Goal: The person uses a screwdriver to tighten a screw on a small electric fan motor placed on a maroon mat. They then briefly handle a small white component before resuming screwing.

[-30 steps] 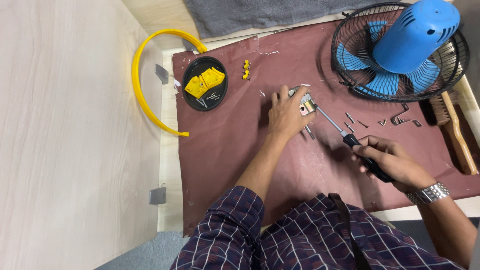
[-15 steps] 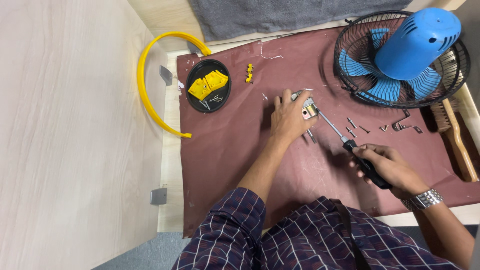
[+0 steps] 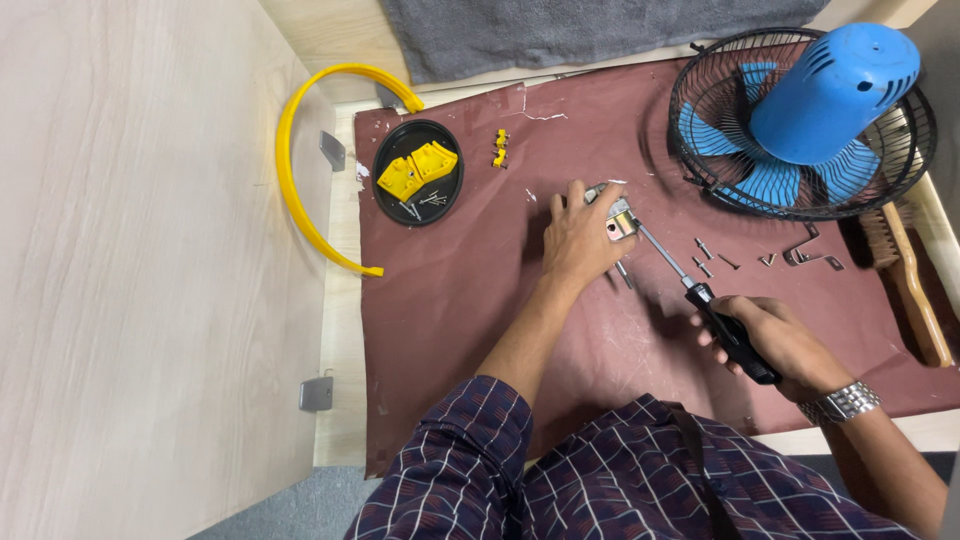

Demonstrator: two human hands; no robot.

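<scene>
Mat is matt maroon sheet, scuffed. Fan housing at upper right is glossy blue plastic, its cage black wire. Screwdriver has a bright metal shaft.

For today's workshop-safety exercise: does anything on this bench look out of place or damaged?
Yes. Loose screws lie scattered on the maroon mat instead of in the black dish. The fan lies face down, and the mat's top edge looks torn.

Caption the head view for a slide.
Left hand steadies a small metal part; right hand drives a screwdriver into it, beside a blue fan.
</scene>
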